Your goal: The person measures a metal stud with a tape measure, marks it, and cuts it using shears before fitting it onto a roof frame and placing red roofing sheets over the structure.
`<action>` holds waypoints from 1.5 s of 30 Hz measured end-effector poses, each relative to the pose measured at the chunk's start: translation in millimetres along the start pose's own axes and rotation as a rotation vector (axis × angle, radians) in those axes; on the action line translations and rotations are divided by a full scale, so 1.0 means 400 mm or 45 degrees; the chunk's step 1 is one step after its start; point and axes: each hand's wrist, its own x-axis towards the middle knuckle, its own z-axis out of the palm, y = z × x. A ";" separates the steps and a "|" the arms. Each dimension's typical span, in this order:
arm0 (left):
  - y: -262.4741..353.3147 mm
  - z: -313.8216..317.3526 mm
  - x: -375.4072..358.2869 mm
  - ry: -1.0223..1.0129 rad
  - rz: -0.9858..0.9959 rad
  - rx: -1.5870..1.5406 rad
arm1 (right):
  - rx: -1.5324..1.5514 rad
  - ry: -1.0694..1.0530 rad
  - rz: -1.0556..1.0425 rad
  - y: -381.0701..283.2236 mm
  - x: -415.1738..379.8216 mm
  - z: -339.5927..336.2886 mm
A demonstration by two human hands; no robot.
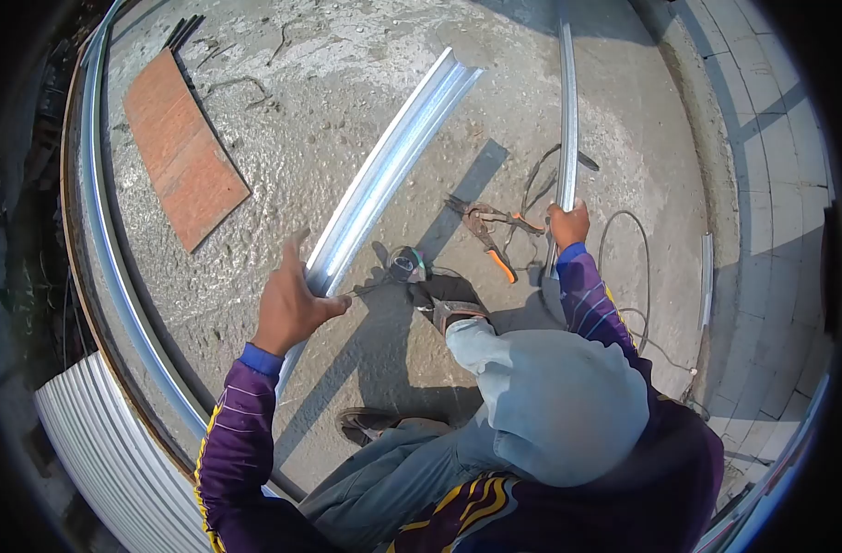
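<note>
My left hand (pixel 290 300) is at the lower part of a wide silvery metal channel (pixel 389 161), with its fingers spread and its thumb reaching across the channel. On the right, my right hand (pixel 568 226) is closed round a narrow metal channel (pixel 568 111) that runs away toward the top of the view. Between the hands, pliers or snips (pixel 485 226) with orange handles lie on the concrete. A round dark tool (pixel 405 265), partly in shadow, rests near my shoe (pixel 458 311).
A reddish board (pixel 181 152) lies at the upper left. Long curved-looking metal (pixel 117 249) runs along the left edge, beside corrugated sheet (pixel 108 452). A dark cable (pixel 647 249) loops to the right, near a short metal piece (pixel 707 276). Paving blocks (pixel 766 212) border the concrete.
</note>
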 end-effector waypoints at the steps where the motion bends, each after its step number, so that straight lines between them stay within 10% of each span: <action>1: -0.041 0.019 -0.066 0.019 -0.025 0.085 | -0.353 0.191 -0.165 0.035 0.009 -0.005; 4: -0.198 0.071 -0.143 0.146 0.069 0.041 | -0.920 0.578 -0.778 -0.061 -0.060 -0.051; 6: -0.106 0.028 -0.089 0.102 -0.134 0.093 | -0.290 -0.276 -0.736 -0.172 -0.138 -0.045; 8: -0.063 0.036 0.017 0.203 0.044 0.039 | 0.438 -1.284 -0.150 -0.298 -0.258 0.032; 10: 0.012 0.072 0.147 0.344 0.241 -0.048 | 1.075 -1.696 0.109 -0.411 -0.380 0.118; 15: 0.003 0.088 0.088 0.441 0.255 0.115 | 1.151 -1.334 0.050 -0.564 -0.231 0.261; 22: -0.429 -0.033 -0.262 -0.376 -0.393 -0.356 | 1.649 -1.414 -0.135 -0.559 0.114 0.347; 26: -0.385 0.045 -0.267 -0.044 -0.342 -0.349 | 1.273 -1.217 0.180 -0.516 -0.018 0.276; 30: -0.267 0.111 -0.177 0.646 0.034 0.278 | -0.393 -0.999 -1.091 -0.346 -0.344 0.206; 33: -0.180 0.147 -0.089 0.749 0.013 0.546 | -0.852 -1.142 -1.222 -0.317 -0.486 0.179; 40: -0.228 0.241 0.016 0.691 0.019 0.502 | -0.588 -1.272 -0.920 -0.312 -0.438 0.142; 42: -0.156 0.220 -0.024 0.651 0.260 0.468 | -0.091 -1.559 -1.280 -0.328 -0.385 0.122; 45: -0.030 0.233 -0.071 0.393 0.563 0.115 | -0.006 -2.100 -1.062 -0.391 -0.380 0.103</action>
